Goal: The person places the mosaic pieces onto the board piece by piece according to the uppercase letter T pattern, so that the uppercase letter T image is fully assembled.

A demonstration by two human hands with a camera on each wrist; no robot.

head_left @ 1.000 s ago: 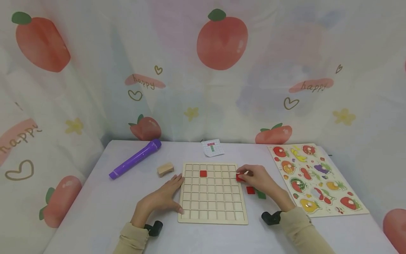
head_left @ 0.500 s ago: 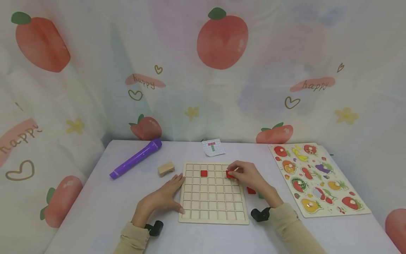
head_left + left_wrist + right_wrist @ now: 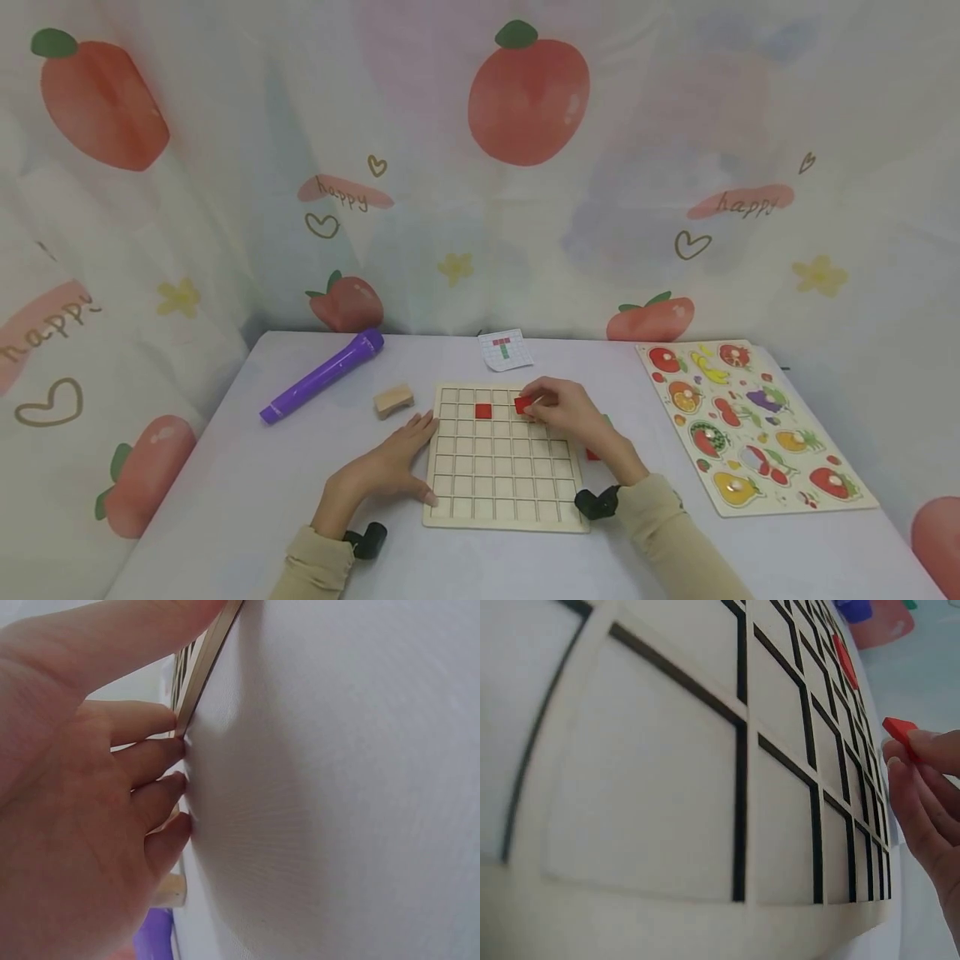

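One red tile (image 3: pixel 521 405) partly behind fingers (image 3: pixel 542 412)

Your sleeves (image 3: pixel 318 560) were beige. The grid board (image 3: pixel 492 465) was pale cream, ruled into squares. Your held tile (image 3: pixel 522 405) and the board tile (image 3: pixel 483 411) were both plain red. Your white card (image 3: pixel 510 360) bore a red-and-green T; the microphone (image 3: pixel 322 377) was solid purple.

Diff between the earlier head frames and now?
The right hand carried its pinched red tile leftward, from the right edge of the grid board to over its upper part, nearer the seated tile. Nothing newly grasped or released.

Unchanged: left hand at the board's left edge, seated tile, purple microphone, wooden block.
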